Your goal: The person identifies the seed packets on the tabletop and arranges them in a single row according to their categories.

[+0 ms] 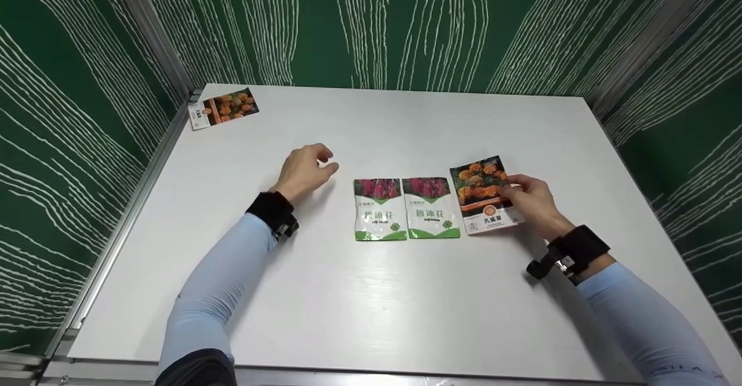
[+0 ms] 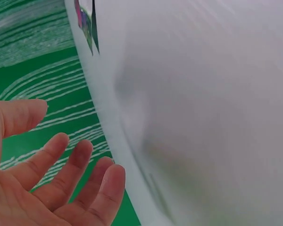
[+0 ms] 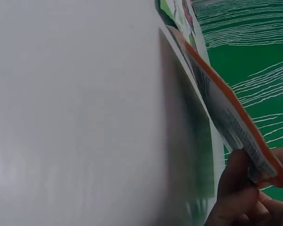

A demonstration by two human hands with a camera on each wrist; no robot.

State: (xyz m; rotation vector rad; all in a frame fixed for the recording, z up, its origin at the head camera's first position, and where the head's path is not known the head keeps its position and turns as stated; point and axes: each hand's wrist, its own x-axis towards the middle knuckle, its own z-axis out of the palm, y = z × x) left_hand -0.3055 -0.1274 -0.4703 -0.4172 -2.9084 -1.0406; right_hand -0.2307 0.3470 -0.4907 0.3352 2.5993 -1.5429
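Observation:
My right hand (image 1: 534,203) pinches the right edge of a seed packet with orange flowers (image 1: 484,195). In the right wrist view this orange-flowered packet (image 3: 226,117) is tilted, its right side lifted off the table. Just left of it lie two green-and-white seed packets with magenta flowers, a middle one (image 1: 432,209) and a left one (image 1: 379,211), side by side and upright to me. My left hand (image 1: 302,170) hovers left of them, fingers loosely bent and holding nothing. The left wrist view shows that hand's (image 2: 61,188) spread fingers and thumb with nothing between them.
Another orange-flowered packet (image 1: 232,108) lies askew at the table's far left corner. The white table (image 1: 359,305) has green walls with white streaks (image 1: 406,32) on its back and sides, framed by metal posts (image 1: 156,32).

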